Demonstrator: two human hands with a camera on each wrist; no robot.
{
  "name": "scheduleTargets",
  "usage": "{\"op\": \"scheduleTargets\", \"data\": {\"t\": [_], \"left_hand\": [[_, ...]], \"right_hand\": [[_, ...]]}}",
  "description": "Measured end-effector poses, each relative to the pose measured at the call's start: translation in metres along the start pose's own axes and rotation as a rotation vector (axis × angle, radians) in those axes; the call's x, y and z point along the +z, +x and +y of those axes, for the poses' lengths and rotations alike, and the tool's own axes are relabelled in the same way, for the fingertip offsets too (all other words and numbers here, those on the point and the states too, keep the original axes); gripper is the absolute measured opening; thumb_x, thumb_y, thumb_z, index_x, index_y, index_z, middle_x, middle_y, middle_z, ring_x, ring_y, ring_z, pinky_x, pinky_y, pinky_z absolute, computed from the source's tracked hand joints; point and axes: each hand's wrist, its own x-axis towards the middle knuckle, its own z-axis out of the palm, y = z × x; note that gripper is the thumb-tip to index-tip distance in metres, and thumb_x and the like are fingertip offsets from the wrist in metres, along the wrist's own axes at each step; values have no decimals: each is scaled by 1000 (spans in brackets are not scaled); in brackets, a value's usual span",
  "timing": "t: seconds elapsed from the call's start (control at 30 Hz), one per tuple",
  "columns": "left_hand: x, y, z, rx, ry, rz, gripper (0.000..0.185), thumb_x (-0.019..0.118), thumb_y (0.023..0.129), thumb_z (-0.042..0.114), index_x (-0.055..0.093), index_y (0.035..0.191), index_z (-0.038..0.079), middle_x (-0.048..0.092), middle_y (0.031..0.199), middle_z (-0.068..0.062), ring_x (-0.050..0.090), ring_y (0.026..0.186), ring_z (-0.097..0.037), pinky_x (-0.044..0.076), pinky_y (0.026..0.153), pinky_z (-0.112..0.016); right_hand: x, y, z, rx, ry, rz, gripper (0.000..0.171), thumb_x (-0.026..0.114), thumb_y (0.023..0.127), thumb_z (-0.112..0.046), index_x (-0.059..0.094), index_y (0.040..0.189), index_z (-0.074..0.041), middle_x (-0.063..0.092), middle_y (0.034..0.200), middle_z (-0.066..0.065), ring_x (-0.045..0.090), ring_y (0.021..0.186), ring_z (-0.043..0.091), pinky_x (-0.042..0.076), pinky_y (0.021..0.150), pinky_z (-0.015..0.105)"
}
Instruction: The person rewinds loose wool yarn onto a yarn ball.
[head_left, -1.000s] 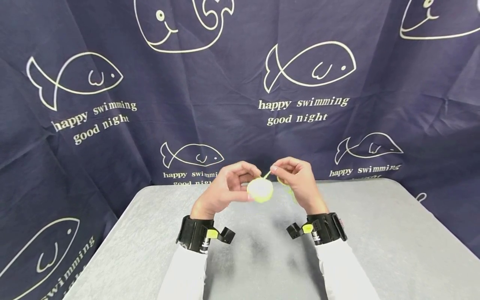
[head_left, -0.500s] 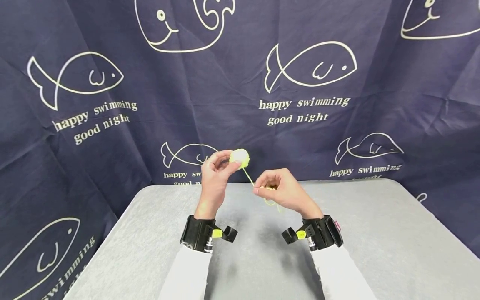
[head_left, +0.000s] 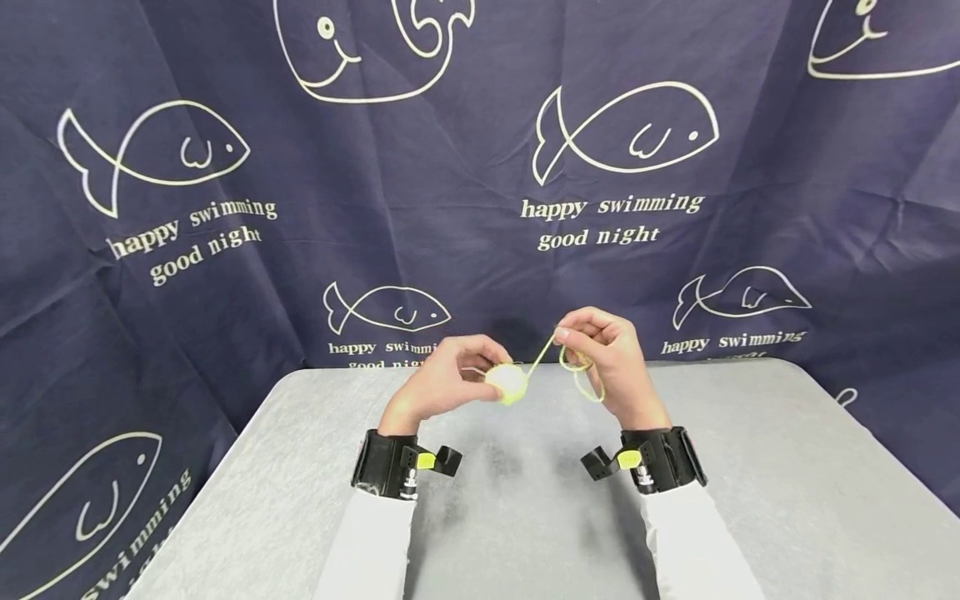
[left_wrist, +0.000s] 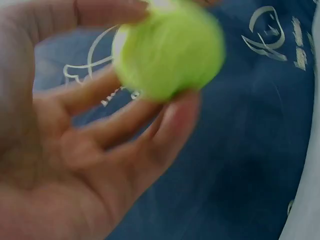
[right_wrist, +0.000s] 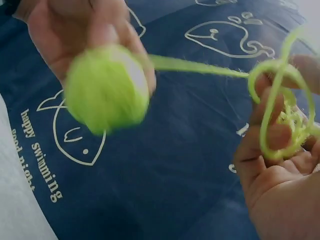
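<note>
A small round ball of bright yellow-green yarn is held between the thumb and fingers of my left hand. The left wrist view shows the ball pinched at the fingertips. From it a single taut strand runs across to my right hand, which pinches it between thumb and forefinger. Loose yarn loops hang from the right hand. In the right wrist view a bunched clump of yarn sits against the curled right fingers. Both hands are raised above the far part of the table.
A grey table spreads beneath the hands. Behind it hangs a dark blue cloth printed with white fish and lettering. Each wrist wears a black strap with a small camera mount, such as the left strap.
The ball first went up and left while the right hand dropped inward, then the ball came back down and right. The right hand has risen outward, and the strand between them is longer than at first.
</note>
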Motion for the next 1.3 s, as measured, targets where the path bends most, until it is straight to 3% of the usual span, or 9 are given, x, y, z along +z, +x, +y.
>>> {"op": "scheduleTargets", "data": {"t": [0.17, 0.3, 0.43, 0.63, 0.77, 0.9, 1.0, 1.1, 1.3], "left_hand": [[2, -4, 6, 40, -306, -278, 36, 76, 78, -5, 66, 112, -4, 69, 106, -11, 68, 96, -23, 59, 83, -33], [6, -2, 10, 186, -510, -261, 35, 75, 79, 3, 68, 114, 4, 68, 111, -8, 67, 100, -20, 57, 88, -29], [10, 1, 15, 342, -641, -24, 39, 63, 77, -4, 70, 113, 8, 69, 113, -5, 66, 100, -17, 56, 88, -28], [16, 7, 21, 372, -810, 477, 34, 51, 82, -12, 68, 106, 5, 71, 108, -10, 69, 98, -20, 59, 87, -31], [18, 14, 17, 335, -652, 783, 25, 63, 83, -14, 69, 102, 1, 71, 103, -10, 71, 93, -18, 59, 85, -29], [16, 16, 9, 243, -299, 895, 29, 76, 77, -13, 68, 104, -7, 70, 99, -12, 70, 89, -18, 60, 80, -28], [11, 12, 2, 174, -14, 814, 35, 81, 75, -9, 67, 107, -9, 69, 102, -17, 71, 90, -24, 61, 79, -33], [5, 7, -3, 84, 182, 647, 34, 82, 72, -6, 68, 104, -5, 71, 100, -17, 71, 87, -28, 62, 78, -38], [-5, -2, -1, -66, 208, 148, 29, 80, 73, -5, 70, 100, 0, 72, 96, -10, 70, 85, -24, 60, 81, -38]], "right_hand": [[-3, 0, 6, 21, 21, 53, 4, 74, 89, 2, 71, 89, -1, 70, 75, 4, 47, 56, 12, 34, 50, 20], [-2, 1, 12, 40, -70, 23, 6, 76, 88, -2, 71, 91, -1, 70, 77, 2, 48, 58, 11, 35, 52, 21], [2, 0, 15, 85, -179, -54, 8, 76, 89, -4, 71, 92, -1, 72, 82, 0, 56, 67, 11, 44, 59, 21], [12, -2, 19, 113, -396, -188, 9, 77, 87, -3, 72, 93, 0, 71, 80, 1, 58, 69, 14, 46, 60, 23], [19, -2, 19, 77, -513, -286, 8, 78, 86, -9, 73, 89, -2, 69, 78, 3, 60, 70, 18, 49, 62, 27], [22, -3, 13, 53, -534, -321, 12, 79, 86, -14, 73, 88, -3, 70, 79, 3, 63, 72, 21, 53, 67, 30], [21, -4, 8, 32, -470, -293, 10, 78, 86, -9, 73, 90, -1, 70, 80, 5, 65, 72, 20, 54, 67, 29], [17, -3, 2, 2, -354, -236, 6, 76, 87, -3, 72, 90, 1, 72, 81, 6, 67, 71, 18, 55, 65, 26], [5, 0, -2, -57, 35, -76, 17, 62, 89, 17, 70, 90, 2, 72, 78, 12, 73, 71, 22, 61, 67, 30]]}}
